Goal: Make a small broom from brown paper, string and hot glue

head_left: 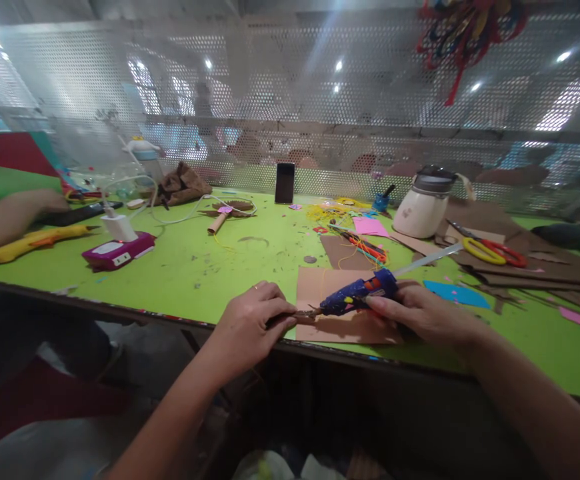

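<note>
My right hand (415,310) is wrapped round a dark blue hot glue gun (357,293), with a long translucent glue stick (427,260) jutting from its back end. The gun's nozzle points left and meets, or nearly meets, a small brown piece (304,314). That piece is pinched between the thumb and fingers of my left hand (257,319); most of it is hidden, so its kind is unclear. Beneath both hands, a tan sheet of card (315,283) lies at the table's front edge.
On the green table (180,273) stand a purple power socket (119,251), a phone (285,183) and a white jug (423,203). Scissors (493,252) rest on brown sheets at right. Another person's arm (15,217) reaches in at left, near a yellow glue gun (40,241).
</note>
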A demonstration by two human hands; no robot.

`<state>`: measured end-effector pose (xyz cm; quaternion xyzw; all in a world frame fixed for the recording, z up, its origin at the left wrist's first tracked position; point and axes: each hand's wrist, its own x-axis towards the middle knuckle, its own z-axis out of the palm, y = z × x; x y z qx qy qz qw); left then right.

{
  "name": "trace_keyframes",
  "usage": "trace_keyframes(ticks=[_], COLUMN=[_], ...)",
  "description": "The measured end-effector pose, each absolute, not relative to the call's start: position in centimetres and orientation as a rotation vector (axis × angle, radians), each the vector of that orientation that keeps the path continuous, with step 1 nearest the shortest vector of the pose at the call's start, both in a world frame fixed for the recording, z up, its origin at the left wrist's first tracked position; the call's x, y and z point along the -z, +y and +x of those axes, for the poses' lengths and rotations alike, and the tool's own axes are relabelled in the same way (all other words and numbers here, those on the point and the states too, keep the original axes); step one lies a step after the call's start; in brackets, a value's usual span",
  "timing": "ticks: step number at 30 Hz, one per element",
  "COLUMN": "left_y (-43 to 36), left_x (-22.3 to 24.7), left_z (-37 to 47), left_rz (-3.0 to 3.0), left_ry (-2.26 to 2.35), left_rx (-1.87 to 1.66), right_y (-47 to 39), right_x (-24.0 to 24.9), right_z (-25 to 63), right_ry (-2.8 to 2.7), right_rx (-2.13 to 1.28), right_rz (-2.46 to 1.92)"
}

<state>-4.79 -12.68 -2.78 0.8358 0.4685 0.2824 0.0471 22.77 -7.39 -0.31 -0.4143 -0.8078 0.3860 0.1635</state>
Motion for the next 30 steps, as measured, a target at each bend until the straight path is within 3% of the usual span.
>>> trace_keyframes(ticks=[30], left_y=[-12.6], left_x=[3.0], left_z=[-4.8], left_rz=[2.550], left_ry=[1.434], left_rx=[-0.847], right_y=[-7.1], right_x=[1.4], right_z=[22.2], right_ry=[-2.310], right_rx=[-1.059], right_rz=[-1.125])
